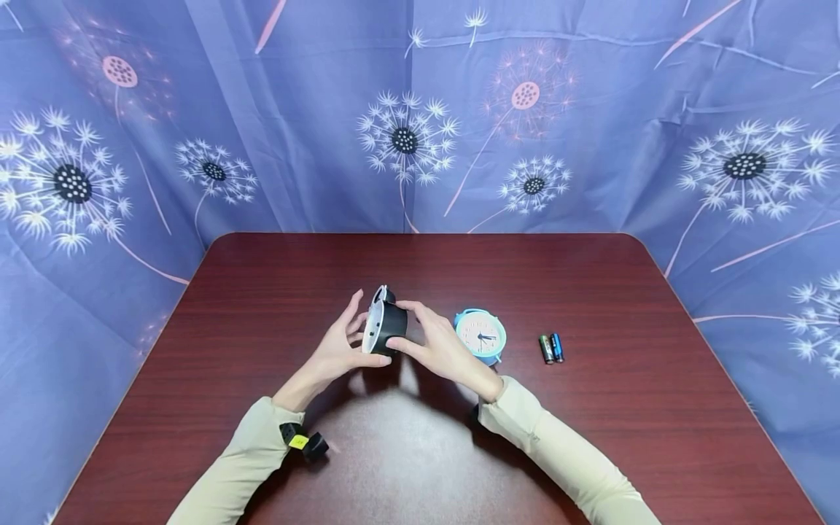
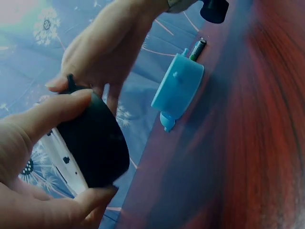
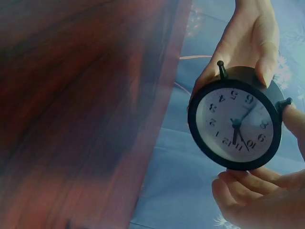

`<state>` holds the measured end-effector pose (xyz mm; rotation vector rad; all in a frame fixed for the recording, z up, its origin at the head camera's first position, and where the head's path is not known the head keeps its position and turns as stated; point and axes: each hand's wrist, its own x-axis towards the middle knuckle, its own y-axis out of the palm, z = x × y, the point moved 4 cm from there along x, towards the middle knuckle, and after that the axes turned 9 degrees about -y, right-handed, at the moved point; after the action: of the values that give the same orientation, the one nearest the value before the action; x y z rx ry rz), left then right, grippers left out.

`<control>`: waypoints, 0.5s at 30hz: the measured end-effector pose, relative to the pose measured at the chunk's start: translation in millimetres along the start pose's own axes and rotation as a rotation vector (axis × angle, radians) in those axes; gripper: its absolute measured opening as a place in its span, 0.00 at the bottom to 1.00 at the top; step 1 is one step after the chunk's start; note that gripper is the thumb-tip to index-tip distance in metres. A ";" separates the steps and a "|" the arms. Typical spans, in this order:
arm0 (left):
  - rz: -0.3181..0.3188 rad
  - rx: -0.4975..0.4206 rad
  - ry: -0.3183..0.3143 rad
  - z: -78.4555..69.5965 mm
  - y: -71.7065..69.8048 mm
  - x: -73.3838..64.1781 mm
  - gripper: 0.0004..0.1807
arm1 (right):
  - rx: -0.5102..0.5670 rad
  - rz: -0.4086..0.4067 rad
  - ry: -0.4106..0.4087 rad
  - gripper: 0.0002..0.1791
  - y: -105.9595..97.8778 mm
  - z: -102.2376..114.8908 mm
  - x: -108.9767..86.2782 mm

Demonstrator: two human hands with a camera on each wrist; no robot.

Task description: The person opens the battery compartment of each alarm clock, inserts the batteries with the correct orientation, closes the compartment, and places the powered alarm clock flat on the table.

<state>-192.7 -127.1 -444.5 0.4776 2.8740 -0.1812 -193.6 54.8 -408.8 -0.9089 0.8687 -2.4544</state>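
Both hands hold a black alarm clock (image 1: 394, 326) up over the table. Its pale back is turned to the left in the head view, and its white numbered face (image 3: 236, 124) shows upside down in the right wrist view. My left hand (image 1: 337, 350) grips the rim from the left, thumb below. From the other side my right hand (image 1: 441, 348) grips the black casing between thumb and fingers. A light-blue alarm clock (image 1: 481, 336) is on the table just right of the right hand.
Two small batteries, a green-black one (image 1: 546, 350) and a blue one (image 1: 557, 348), are side by side right of the blue clock. The dark red wooden table (image 1: 295, 270) has a dandelion-patterned blue curtain (image 1: 315, 146) behind it. A black strapped device (image 1: 305, 441) is on the left sleeve.
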 end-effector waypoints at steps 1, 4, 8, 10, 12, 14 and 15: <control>-0.008 0.003 -0.007 -0.1 -0.3 -0.5 0.68 | 0.012 -0.003 -0.001 0.33 -0.5 -0.7 0.1; -0.028 -0.012 -0.030 -0.3 -0.7 -1.0 0.68 | 0.040 -0.005 -0.003 0.32 -1.4 -2.1 0.3; -0.068 0.003 -0.037 -0.9 -1.7 -0.9 0.67 | 0.038 0.001 -0.001 0.32 -0.6 -3.1 0.0; -0.108 0.050 -0.036 -1.4 -3.0 -1.3 0.67 | 0.026 0.005 0.016 0.32 0.1 -3.6 -0.3; -0.149 0.106 -0.033 -2.2 -3.9 -1.8 0.67 | 0.031 0.006 0.042 0.31 0.4 -3.5 -0.3; -0.187 0.167 -0.024 -3.2 -4.3 -2.5 0.68 | 0.037 0.008 0.083 0.31 0.6 -4.0 -0.3; -0.207 0.207 -0.015 -4.1 -4.4 -2.8 0.68 | 0.051 0.005 0.099 0.30 0.5 -4.0 -0.1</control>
<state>-192.3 -131.4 -439.5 0.2107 2.8994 -0.5181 -196.2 56.1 -411.6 -0.7728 0.8363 -2.5235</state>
